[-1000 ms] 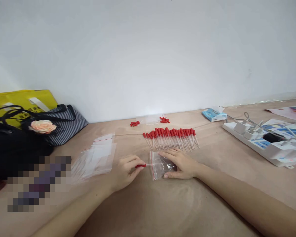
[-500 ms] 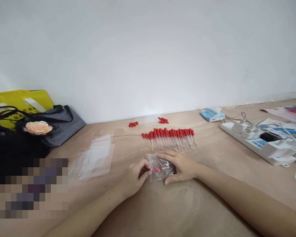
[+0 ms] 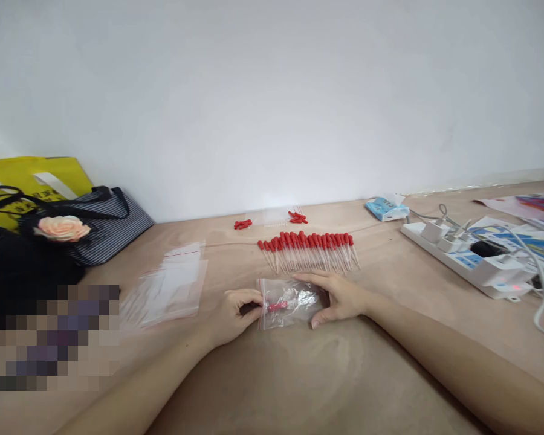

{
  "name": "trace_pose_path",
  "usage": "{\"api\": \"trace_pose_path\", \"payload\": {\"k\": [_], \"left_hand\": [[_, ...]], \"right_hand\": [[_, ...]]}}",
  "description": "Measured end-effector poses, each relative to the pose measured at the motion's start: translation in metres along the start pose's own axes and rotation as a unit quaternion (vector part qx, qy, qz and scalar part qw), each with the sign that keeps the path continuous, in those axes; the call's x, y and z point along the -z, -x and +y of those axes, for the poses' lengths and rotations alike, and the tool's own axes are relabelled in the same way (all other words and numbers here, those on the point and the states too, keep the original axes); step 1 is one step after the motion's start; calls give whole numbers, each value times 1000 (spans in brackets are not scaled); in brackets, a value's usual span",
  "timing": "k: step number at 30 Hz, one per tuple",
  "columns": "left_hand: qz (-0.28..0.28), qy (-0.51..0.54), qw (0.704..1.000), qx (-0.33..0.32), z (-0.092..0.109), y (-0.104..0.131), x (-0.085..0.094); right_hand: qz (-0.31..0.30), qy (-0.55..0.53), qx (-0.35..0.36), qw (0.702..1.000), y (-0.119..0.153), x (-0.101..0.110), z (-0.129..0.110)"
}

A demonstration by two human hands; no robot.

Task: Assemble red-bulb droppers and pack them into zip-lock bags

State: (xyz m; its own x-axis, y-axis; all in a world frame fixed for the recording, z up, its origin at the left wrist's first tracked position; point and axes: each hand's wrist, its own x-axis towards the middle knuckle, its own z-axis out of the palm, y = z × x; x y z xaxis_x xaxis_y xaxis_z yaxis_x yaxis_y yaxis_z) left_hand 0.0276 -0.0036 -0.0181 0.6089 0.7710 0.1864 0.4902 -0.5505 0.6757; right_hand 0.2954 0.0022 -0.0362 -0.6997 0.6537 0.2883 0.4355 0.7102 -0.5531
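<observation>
A clear zip bag (image 3: 294,314) lies on the table in front of me, with a red dropper bulb (image 3: 278,306) showing through the plastic near its left end. My left hand (image 3: 236,314) pinches the bag's left edge between thumb and fingertips. At the bag's right end rests my right hand (image 3: 338,296), thumb and fingers spread apart around it. Just beyond the bag is a row of droppers (image 3: 310,251) with red bulbs and clear stems. To the left lies a fanned pile of flat zip bags (image 3: 172,284).
Two small piles of red bulbs (image 3: 242,224) and clear plastic are near the wall. On the right are a blue tissue pack (image 3: 387,209), a white power strip (image 3: 457,257) with cables, and printed sheets (image 3: 532,241). A striped bag (image 3: 118,226) stands at the left.
My left hand and the zip bag's pinched edge have moved slightly left, and the red bulb with them. My right hand stays around the bag's right end. The camera view has shifted a little.
</observation>
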Motion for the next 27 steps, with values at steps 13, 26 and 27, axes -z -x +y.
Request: {"api": "trace_pose_path", "payload": {"k": [13, 26, 27], "left_hand": [[181, 56, 976, 104, -20, -9, 1], [149, -36, 944, 293, -72, -138, 33], [148, -31, 943, 297, -73, -142, 32]], "right_hand": [[24, 15, 40, 999, -4, -9, -6], [13, 24, 35, 999, -4, -10, -5], [14, 26, 36, 999, -4, -10, -5]]}}
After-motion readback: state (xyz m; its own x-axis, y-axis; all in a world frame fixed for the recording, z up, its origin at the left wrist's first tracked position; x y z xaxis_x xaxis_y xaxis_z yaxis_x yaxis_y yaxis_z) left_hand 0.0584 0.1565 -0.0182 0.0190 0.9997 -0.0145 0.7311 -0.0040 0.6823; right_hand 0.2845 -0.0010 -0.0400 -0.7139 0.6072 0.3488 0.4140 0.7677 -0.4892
